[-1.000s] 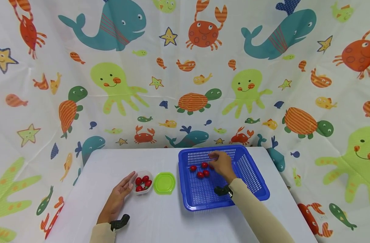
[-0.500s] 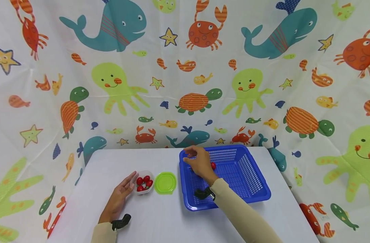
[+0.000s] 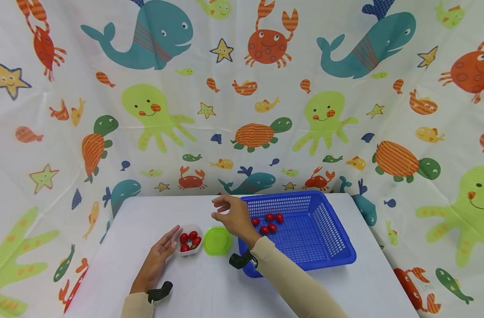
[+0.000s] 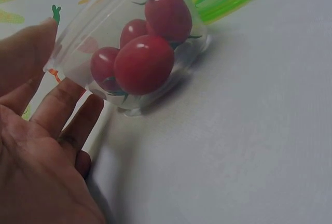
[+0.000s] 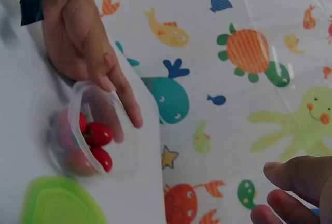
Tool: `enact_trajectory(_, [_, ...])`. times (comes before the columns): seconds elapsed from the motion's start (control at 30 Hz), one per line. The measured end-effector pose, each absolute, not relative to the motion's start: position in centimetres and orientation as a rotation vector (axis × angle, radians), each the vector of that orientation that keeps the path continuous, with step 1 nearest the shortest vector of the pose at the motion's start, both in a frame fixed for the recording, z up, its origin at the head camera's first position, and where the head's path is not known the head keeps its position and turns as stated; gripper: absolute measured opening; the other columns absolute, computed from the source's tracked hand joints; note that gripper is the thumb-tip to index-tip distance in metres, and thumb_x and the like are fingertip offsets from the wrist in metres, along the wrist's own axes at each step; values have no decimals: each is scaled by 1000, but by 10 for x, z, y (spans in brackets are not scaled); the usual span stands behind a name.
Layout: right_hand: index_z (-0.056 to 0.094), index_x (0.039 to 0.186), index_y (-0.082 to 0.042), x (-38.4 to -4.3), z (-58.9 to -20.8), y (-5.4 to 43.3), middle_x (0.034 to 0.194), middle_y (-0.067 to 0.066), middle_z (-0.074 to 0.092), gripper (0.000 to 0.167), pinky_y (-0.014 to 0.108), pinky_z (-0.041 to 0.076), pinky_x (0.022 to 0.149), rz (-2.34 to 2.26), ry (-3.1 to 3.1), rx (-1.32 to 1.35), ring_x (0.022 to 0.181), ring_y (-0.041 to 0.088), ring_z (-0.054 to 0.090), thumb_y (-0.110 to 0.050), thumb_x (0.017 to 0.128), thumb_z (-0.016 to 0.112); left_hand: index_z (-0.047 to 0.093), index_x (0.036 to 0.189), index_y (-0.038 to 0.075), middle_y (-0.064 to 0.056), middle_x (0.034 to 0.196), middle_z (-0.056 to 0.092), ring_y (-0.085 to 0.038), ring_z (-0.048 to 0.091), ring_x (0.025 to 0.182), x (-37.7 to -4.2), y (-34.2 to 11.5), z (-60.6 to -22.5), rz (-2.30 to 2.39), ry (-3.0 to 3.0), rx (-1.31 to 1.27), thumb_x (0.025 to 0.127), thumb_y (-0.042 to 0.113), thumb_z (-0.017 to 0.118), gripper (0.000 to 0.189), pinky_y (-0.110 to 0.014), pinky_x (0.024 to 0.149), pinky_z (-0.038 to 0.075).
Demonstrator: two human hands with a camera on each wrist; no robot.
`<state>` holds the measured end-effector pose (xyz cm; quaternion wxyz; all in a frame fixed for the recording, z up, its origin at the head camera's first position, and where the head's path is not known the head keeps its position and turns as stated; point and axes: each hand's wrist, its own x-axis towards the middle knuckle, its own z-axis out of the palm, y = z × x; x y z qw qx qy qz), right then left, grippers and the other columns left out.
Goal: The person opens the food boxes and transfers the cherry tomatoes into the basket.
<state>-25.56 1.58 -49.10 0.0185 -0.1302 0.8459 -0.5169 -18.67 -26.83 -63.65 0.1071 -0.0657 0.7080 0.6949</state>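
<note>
A clear plastic tub (image 4: 83, 42) holds several red cherry tomatoes (image 4: 145, 64) and stands on the table at the left. My left hand (image 3: 156, 258) steadies its left side, the thumb by the rim and the fairly straight fingers against the wall. My right hand (image 3: 234, 218) is in the air between the blue basket (image 3: 333, 263) and the tub, above the green lid (image 3: 217, 241). Its thumb and fingers are apart and loosely bent, with nothing seen between them. Several more cherry tomatoes (image 3: 272, 228) lie in the basket's left part.
The green lid lies flat between tub and basket on the white table (image 3: 202, 287). A sea-animal printed curtain (image 3: 242, 106) hangs behind the table and along its sides. The basket's raised walls stand at the right.
My right hand has moved left, from over the tomatoes in the basket to beyond its left rim. The left hand stays at the tub, and the tomatoes look unmoved.
</note>
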Motion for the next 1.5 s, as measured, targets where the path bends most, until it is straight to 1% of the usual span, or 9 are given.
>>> enact_trajectory(0.27, [76,125,-26,-245,-505,-17,117,-6,78,33,30,65,89,-1536,2594,-356,104,14,75,-23,93,85,35,167,32,1,175,32,-27,13,168,-187,-269,-639,2030,2109,-214,108,42,61,66,-70,132,8])
enact_trajectory(0.57, [78,122,-22,-239,-524,-42,113,-4,79,32,24,65,85,-1603,2525,-365,99,11,75,-16,92,85,35,167,32,-1,175,33,-29,15,168,-186,-272,-641,2038,2112,-201,108,40,61,65,-72,131,8])
enact_trajectory(0.83, [80,119,-26,-237,-540,-58,113,-9,80,29,23,65,84,-1579,2552,-314,99,8,76,-19,91,86,35,167,31,-1,175,33,-29,18,167,-187,-273,-639,2038,2125,-184,108,40,61,64,-72,131,9])
enact_trajectory(1.07, [80,118,-24,-234,-549,-66,114,-7,80,28,23,65,82,-1559,2544,-279,101,13,77,-17,92,85,35,167,29,-4,175,33,-30,14,168,-188,-272,-640,2051,2111,-172,109,38,60,63,-75,129,6])
enact_trajectory(1.23, [81,119,-23,-232,-557,-70,115,-7,80,28,23,65,81,-1552,2554,-282,97,9,76,-15,92,84,35,167,28,-4,175,33,-31,12,168,-187,-271,-641,2058,2112,-172,109,36,60,63,-74,130,6])
enact_trajectory(1.5, [80,120,-20,-229,-565,-79,116,-1,78,30,26,66,82,-1514,2530,-255,94,9,75,-10,92,84,36,166,28,-4,177,30,-31,8,169,-186,-267,-641,2061,2108,-200,110,37,60,62,-74,130,5])
